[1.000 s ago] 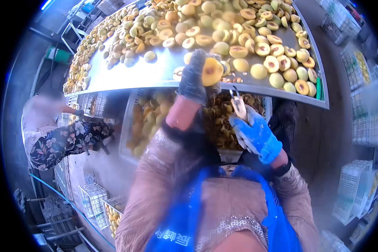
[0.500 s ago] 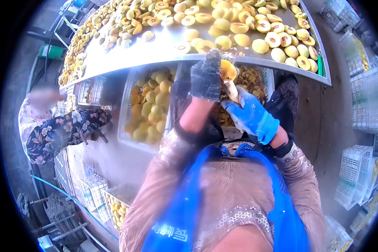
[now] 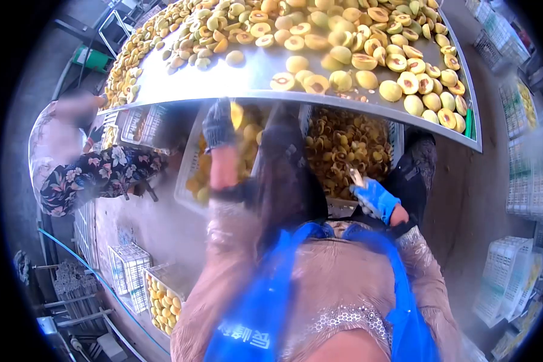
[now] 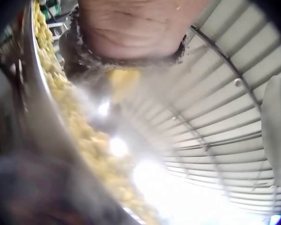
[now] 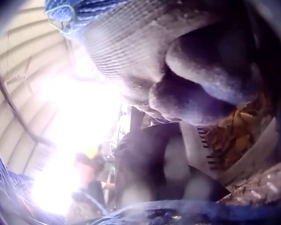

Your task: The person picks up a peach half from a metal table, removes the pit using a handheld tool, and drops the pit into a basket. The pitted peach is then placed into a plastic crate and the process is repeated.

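Observation:
In a dark glove, the left hand (image 3: pixel 218 125) holds a yellow fruit piece (image 3: pixel 236 114) over the crate of fruit halves (image 3: pixel 184 181), just below the table's front edge. The left wrist view shows that piece (image 4: pixel 124 83) blurred beside the cuff. My right hand (image 3: pixel 375 199), in a blue and white glove, grips a light-handled tool (image 3: pixel 356 177) in front of the crate of dark scraps (image 3: pixel 398 142). Curled glove fingers (image 5: pixel 210 75) fill the top of the right wrist view, where the tool is hidden.
A metal table (image 3: pixel 253 95) bears many halved fruits, some cut side up. Another person (image 3: pixel 60 145) in flowered trousers is at the left. White crates stand at the right (image 3: pixel 507 277) and lower left (image 3: pixel 130 271). A green object (image 3: pixel 469 123) lies at the table's right corner.
The left hand has moved left and away from the right hand, from above the table to over the fruit crate. The right hand has dropped lower, nearer the body, still holding the tool.

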Demonstrator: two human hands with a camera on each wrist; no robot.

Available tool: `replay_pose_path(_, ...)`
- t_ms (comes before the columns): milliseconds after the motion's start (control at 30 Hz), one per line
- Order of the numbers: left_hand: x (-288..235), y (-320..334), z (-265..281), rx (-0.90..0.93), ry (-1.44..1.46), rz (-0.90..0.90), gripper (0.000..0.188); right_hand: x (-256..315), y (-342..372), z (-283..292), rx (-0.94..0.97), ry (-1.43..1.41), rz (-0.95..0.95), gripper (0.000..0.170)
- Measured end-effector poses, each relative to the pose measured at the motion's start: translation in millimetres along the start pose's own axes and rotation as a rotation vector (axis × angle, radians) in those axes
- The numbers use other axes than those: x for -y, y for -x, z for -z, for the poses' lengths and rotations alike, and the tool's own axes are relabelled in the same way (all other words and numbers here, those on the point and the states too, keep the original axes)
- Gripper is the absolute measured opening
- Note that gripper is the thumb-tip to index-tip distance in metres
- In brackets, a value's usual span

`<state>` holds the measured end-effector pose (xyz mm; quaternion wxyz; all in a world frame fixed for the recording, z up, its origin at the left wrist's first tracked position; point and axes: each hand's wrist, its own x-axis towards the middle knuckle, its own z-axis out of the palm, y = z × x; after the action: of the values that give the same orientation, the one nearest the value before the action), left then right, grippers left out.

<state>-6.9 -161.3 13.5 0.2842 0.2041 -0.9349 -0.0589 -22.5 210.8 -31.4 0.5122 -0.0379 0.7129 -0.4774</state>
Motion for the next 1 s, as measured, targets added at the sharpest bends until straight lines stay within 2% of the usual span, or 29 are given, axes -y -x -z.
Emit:
replay_pose_path(67,33.7,-5.7,-6.5,0.495,-0.291,0.253,0.060,-16.5,-10.2,3.6,-0.010,-0.134,-0.040,0.020)
replay_pose_path(100,38.2,11.0,-7.9,0.458,-0.297,0.354,0.061,-24.7,-17.1,5.2,-0.010,-0.198,-0.062,0.020)
replay_pose_path(200,21.6,-19.4,0.5,0.384,-0.222,0.364,0.067,-13.7,-14.7,4.4,-0.053,-0.238,-0.073,0.020)
replay_pose_path(267,-14.3,-54.6,-0.2,0.371,-0.244,0.305,0.071,-6.0,-12.4,3.5,-0.027,-0.284,-0.032,0.020)
replay_pose_path(400,-63.6,-106.1,-39.3,0.501,-0.287,0.188,0.075,-1.5,-17.3,6.2,-0.043,-0.320,0.031,0.016)
replay_pose_path(433,-76.3,-109.2,-48.3,0.588,-0.334,0.199,0.077,-9.1,-22.4,6.9,-0.048,-0.296,0.075,0.017)
replay_pose_path(467,-67.7,-116.8,-81.1,0.739,-0.333,0.169,0.080,-6.8,-18.7,6.9,-0.064,-0.272,0.104,0.018)
replay_pose_path(500,-56.3,-117.8,-107.6,0.793,-0.172,0.140,0.077,-4.6,-15.0,7.0,-0.082,-0.247,0.132,0.018)
replay_pose_path(533,-57.6,-118.2,-111.7,0.846,-0.011,0.110,0.074,-2.3,-11.3,7.1,-0.100,-0.222,0.159,0.019)
replay_pose_path(633,-69.4,-110.3,-115.6,0.597,0.083,0.020,0.057,11.2,0.0,8.4,-0.075,-0.268,0.171,0.019)
replay_pose_path(733,-80.2,-103.6,-83.5,0.398,1.090,0.330,0.038,36.8,10.1,6.4,-0.032,-0.343,0.205,0.020)
replay_pose_path(767,-99.0,-96.9,-42.6,0.379,1.243,0.429,0.032,50.4,17.7,3.2,-0.004,-0.407,0.194,0.021)
replay_pose_path(800,-100.6,-88.9,-31.9,0.420,1.376,0.418,0.032,64.3,25.1,0.0,0.027,-0.469,0.181,0.023)
replay_pose_path(833,-100.8,-82.6,-24.3,0.461,1.511,0.403,0.032,77.4,31.9,-2.2,0.019,-0.389,0.177,0.030)
replay_pose_path(867,-103.1,-76.1,-16.7,0.505,1.647,0.385,0.033,86.6,35.5,-6.1,0.028,-0.364,0.245,0.025)
replay_pose_path(933,-116.9,-57.9,1.1,0.569,1.812,0.457,0.031,97.8,40.9,-14.6,0.033,-0.323,0.372,0.018)
replay_pose_path(967,-124.8,-47.0,7.8,0.606,1.895,0.500,0.031,102.0,41.2,-18.1,0.046,-0.329,0.397,0.021)
replay_pose_path(1000,-133.0,-35.2,12.8,0.565,1.919,0.564,0.032,105.4,42.0,-21.2,0.052,-0.330,0.413,0.020)
